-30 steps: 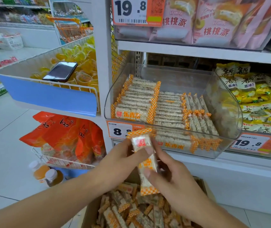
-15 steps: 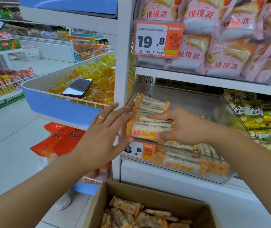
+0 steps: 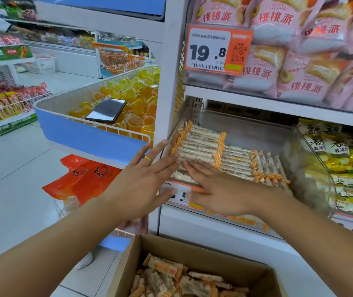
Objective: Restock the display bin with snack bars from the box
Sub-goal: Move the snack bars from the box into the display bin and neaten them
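At the front left corner of the clear display bin (image 3: pixel 308 168), both hands meet with fingers straight and holding nothing. Left hand (image 3: pixel 143 181), a gold ring on one finger, lies against the bin's left front wall; right hand (image 3: pixel 218 189) reaches over the front rim, fingertips touching the stacked snack bars (image 3: pixel 201 146) along the bin's left side. More bars lie loose in the open cardboard box (image 3: pixel 192 249) below the shelf, and a phone (image 3: pixel 106 109) rests in the neighbouring blue-fronted basket

We see the display bin (image 3: pixel 313 168) on the shelf, snack bars (image 3: pixel 201 146) in it, the box (image 3: pixel 192 254) below in front.
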